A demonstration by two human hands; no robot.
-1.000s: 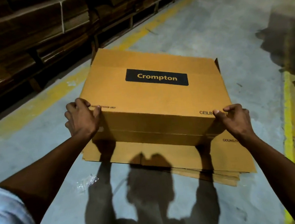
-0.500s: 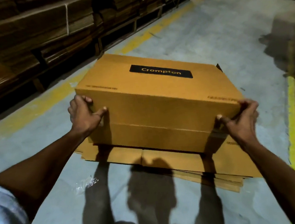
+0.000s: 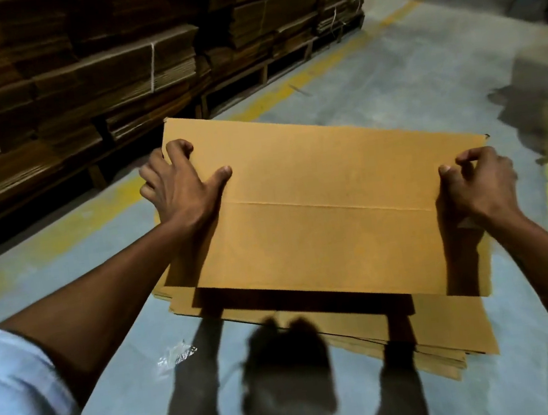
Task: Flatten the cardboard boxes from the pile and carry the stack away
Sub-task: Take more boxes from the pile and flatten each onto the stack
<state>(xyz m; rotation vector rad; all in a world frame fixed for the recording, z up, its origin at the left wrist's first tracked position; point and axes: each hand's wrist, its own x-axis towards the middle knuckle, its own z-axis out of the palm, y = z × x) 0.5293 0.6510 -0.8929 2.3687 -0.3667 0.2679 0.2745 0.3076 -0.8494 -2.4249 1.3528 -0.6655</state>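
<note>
Cardboard fills my view: near me a stack of flattened boxes lies on the floor. Above it, my left hand and right hand each grip a side edge of a flattened box. Beyond, bundled cardboard sits on pallets.

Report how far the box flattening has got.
Done: several flattened boxes already lie stacked on the floor. In hand: the left hand and right hand grip the ends of another box, which looks flat, above that stack. Left: setting it down and carrying the stack away; no unflattened boxes are in view.
</note>
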